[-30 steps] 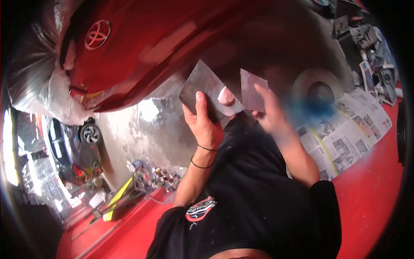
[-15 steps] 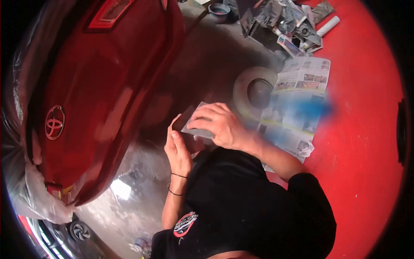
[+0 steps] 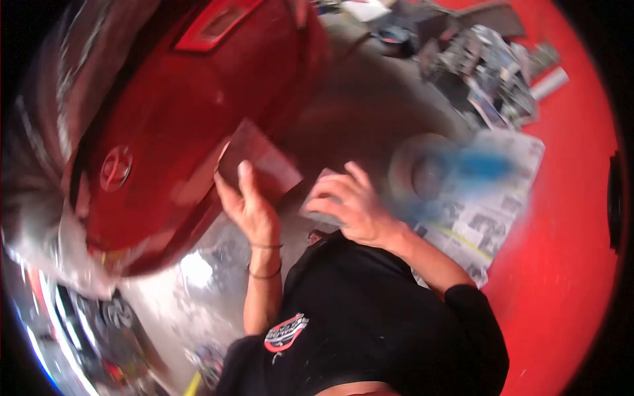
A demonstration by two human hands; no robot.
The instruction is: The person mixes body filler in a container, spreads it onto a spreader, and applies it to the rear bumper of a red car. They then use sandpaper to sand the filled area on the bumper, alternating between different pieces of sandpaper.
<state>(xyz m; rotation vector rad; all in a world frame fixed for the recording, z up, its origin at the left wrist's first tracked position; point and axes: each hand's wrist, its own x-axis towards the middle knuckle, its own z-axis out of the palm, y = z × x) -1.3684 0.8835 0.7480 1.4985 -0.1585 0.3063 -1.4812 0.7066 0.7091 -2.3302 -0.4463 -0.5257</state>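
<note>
My left hand (image 3: pixel 254 214) holds a dark, flat square sheet (image 3: pixel 261 158), its thumb lying over the near face and the fingers behind. The sheet tilts up in front of the red car's rear (image 3: pixel 165 132). To the right and apart from it, my right hand (image 3: pixel 360 211) has its fingers curled over a small greyish flat piece (image 3: pixel 322 195). Motion blur hides the exact kind of both pieces. Part of the right fingers' grip is out of sight.
Wrinkled plastic sheeting (image 3: pixel 39 145) covers the car's left side. A blurred tire (image 3: pixel 409 168) lies on the floor beside spread newspaper (image 3: pixel 489 224). Crumpled papers and scraps (image 3: pixel 489 72) are heaped behind, near a dark bowl (image 3: pixel 394 39). A red surface (image 3: pixel 561 264) runs along the right.
My hands have come apart: the left moved left with the dark sheet, while the right keeps the greyish piece. The whole view has shifted, with the car and newspaper appearing further right.
</note>
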